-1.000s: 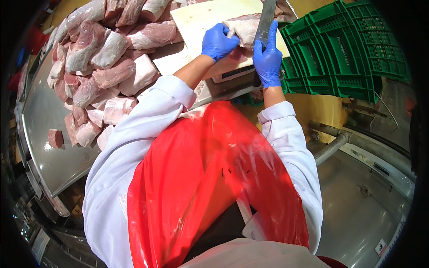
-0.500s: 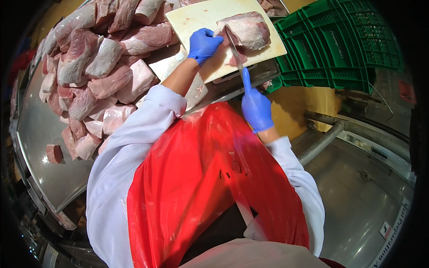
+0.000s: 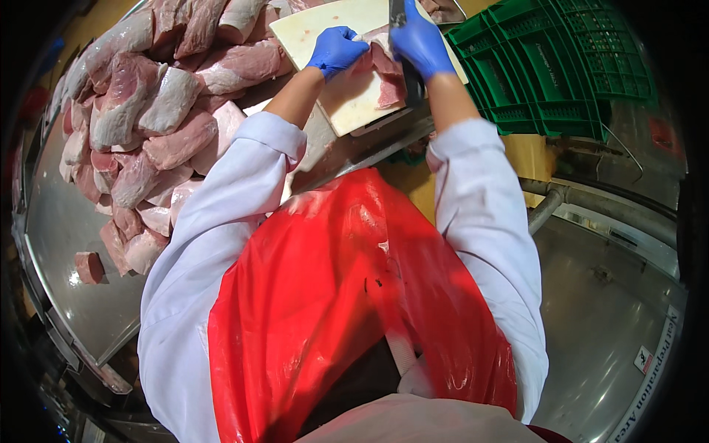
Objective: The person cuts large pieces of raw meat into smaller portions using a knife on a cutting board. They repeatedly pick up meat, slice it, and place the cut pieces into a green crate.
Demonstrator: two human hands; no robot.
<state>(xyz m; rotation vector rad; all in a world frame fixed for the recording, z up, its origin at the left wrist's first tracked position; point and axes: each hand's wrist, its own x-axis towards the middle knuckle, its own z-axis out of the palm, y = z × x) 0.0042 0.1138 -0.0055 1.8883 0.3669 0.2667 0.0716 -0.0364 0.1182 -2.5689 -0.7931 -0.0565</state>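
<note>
My left hand (image 3: 336,52), gloved in blue, is nearly closed, its fingertips pinching the near-left edge of a piece of meat (image 3: 382,63). That piece lies just right of those fingertips, between my two hands, pale on top with a pink flap hanging toward me onto the cream cutting board (image 3: 348,103) beneath. My right hand (image 3: 422,43), also in blue, is wrapped tight around a knife (image 3: 397,13), partly hidden by my fingers and blurred, at the right side of the meat. Left of my left hand, a big pile of meat (image 3: 173,107) covers much of the steel surface (image 3: 55,221); a small block of meat (image 3: 89,267) sits apart, lower left of that hand. Right of my right hand stand green crates (image 3: 517,70).
</note>
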